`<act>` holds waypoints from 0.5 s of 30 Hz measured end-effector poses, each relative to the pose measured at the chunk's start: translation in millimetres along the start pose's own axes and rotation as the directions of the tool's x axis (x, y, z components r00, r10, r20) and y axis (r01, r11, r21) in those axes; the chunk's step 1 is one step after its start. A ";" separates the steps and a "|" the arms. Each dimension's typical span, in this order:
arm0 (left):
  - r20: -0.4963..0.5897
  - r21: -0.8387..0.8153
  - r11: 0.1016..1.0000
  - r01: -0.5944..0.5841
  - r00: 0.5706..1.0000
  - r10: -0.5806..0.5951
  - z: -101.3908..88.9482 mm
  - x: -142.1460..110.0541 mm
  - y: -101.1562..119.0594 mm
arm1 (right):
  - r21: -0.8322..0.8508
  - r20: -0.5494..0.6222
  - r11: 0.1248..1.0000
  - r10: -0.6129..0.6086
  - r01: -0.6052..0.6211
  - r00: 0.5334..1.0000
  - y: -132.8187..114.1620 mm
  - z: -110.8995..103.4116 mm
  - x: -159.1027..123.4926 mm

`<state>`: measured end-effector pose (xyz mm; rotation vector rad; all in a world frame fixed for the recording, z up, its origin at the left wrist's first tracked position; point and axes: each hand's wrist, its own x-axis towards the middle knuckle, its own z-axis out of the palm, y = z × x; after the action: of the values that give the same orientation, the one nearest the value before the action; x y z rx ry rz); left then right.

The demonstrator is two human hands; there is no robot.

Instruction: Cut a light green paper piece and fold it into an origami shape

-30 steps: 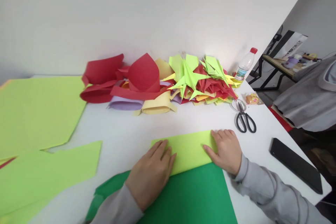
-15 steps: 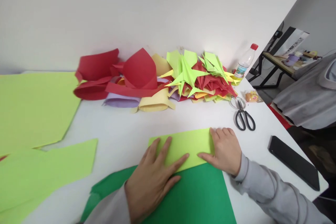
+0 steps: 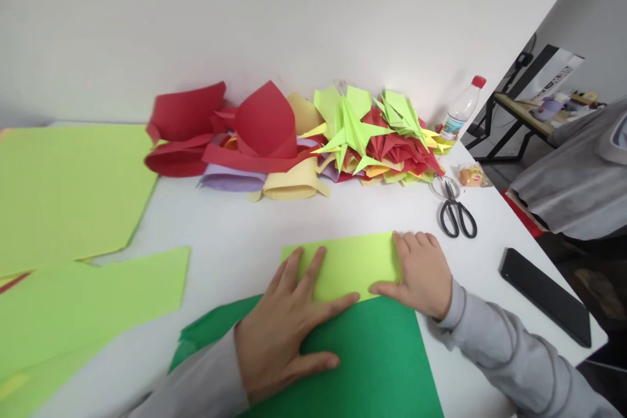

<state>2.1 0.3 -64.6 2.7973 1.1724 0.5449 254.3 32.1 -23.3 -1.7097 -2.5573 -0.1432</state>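
A small lime-green sheet of paper [image 3: 355, 262] lies over the top edge of a larger dark green sheet [image 3: 365, 356]. My left hand [image 3: 287, 326] is open, its fingers spread; the fingertips press on the left part of the lime-green paper while the thumb rests over the dark green sheet. At the paper's right end, my right hand [image 3: 421, 274] grips the edge between its thumb, along the lower side, and its curled fingers near the top corner. Whether the small sheet is folded in layers, I cannot tell.
Large lime-green sheets [image 3: 63, 196] cover the table's left. Red, purple and yellow paper shapes [image 3: 267, 127] and star-like folded pieces [image 3: 353, 130] line the wall. Black-handled scissors [image 3: 458, 215], a plastic bottle [image 3: 460, 111], a wrapped snack [image 3: 473, 175] and a black phone [image 3: 546, 297] lie or stand rightward. Another person's grey clothing [image 3: 573, 170] shows beyond.
My left thumb has spread farther from the index finger, which has slid slightly right along the paper's lower edge. The right hand keeps its place at the right end. The view has shifted slightly.
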 end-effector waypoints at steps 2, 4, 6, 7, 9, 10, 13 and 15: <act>0.005 -0.002 1.000 0.006 1.000 -0.006 0.2 0.0 0.4 | -0.002 -0.003 1.000 -0.005 0.005 1.000 0.4 0.4 -0.2; 0.006 0.002 1.000 0.010 1.000 -0.010 0.2 0.2 0.6 | 0.004 -0.006 1.000 -0.005 0.005 1.000 0.8 1.0 -0.3; 0.001 0.017 1.000 0.010 1.000 -0.010 -0.3 1.1 1.1 | 0.013 -0.008 1.000 -0.005 0.005 1.000 1.1 1.9 -0.1; -0.002 0.028 1.000 0.010 1.000 -0.010 -0.9 1.9 1.6 | 0.015 -0.009 1.000 -0.004 0.005 1.000 1.2 2.4 0.0; 0.010 0.059 0.998 -0.001 1.000 0.000 -2.4 4.0 3.9 | 0.013 -0.014 1.000 -0.007 0.007 1.000 1.4 3.6 0.2; 0.027 0.080 0.997 -0.013 1.000 0.011 -2.9 4.9 5.7 | 0.007 -0.020 1.000 -0.008 0.008 1.000 1.5 4.2 0.2; 0.104 0.125 0.990 -0.064 0.993 0.051 -2.2 5.7 13.4 | -0.016 -0.039 1.000 -0.015 0.014 0.999 2.2 6.4 -0.3; 0.138 0.089 0.994 -0.056 0.990 0.044 0.2 4.4 19.0 | -0.029 -0.049 0.999 -0.022 0.021 0.999 2.8 7.8 -1.0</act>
<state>17.9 -10.0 -59.8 2.8947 1.1312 0.3052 257.3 33.1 -31.0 -1.6673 -2.5512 -0.2212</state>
